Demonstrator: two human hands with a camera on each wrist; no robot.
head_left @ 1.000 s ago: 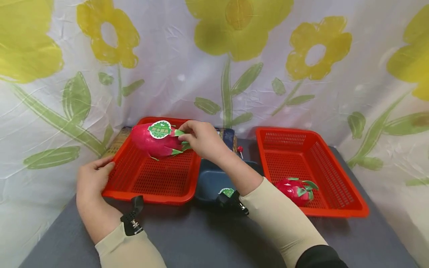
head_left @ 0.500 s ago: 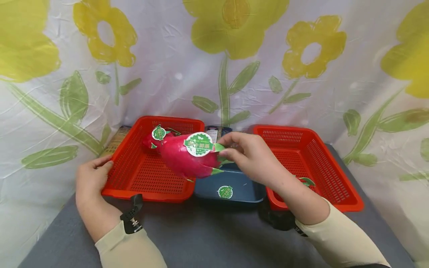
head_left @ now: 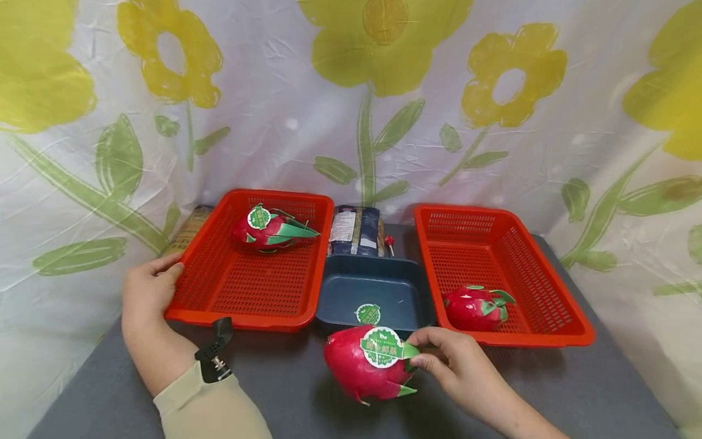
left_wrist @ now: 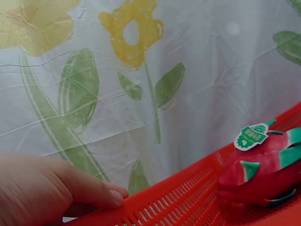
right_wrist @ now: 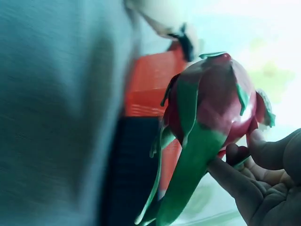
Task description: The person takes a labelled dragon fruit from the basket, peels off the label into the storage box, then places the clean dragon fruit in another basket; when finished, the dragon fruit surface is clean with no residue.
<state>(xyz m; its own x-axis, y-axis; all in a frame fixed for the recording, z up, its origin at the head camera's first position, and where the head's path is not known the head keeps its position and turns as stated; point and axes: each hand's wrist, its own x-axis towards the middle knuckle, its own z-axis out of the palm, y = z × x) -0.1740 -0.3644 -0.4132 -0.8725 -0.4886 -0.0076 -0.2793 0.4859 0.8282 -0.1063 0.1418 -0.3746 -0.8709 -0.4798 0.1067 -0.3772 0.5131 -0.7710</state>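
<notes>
Right hand (head_left: 459,367): pinches dragon fruit (head_left: 356,364) by green leaf tip (head_left: 410,350), likely easy purchase | left hand (head_left: 149,291): grips left basket (head_left: 241,321) at rim, probably steadying it

On the grey tabletop (head_left: 285,372), a dark-blue rectangular tray (head_left: 384,289) sits between a red perforated left basket (head_left: 236,320) and a red perforated right basket (head_left: 543,339). A red-green dragon fruit (head_left: 263,233) lies in the left basket's rear, another red-green dragon fruit (head_left: 466,309) in the right basket's front-left corner. Behind the tray lies a printed packet (head_left: 355,235), with a red round lollipop (head_left: 389,240) to its right. The right grip (head_left: 463,369) holds a third red-green dragon fruit (head_left: 351,366) before the tray.
</notes>
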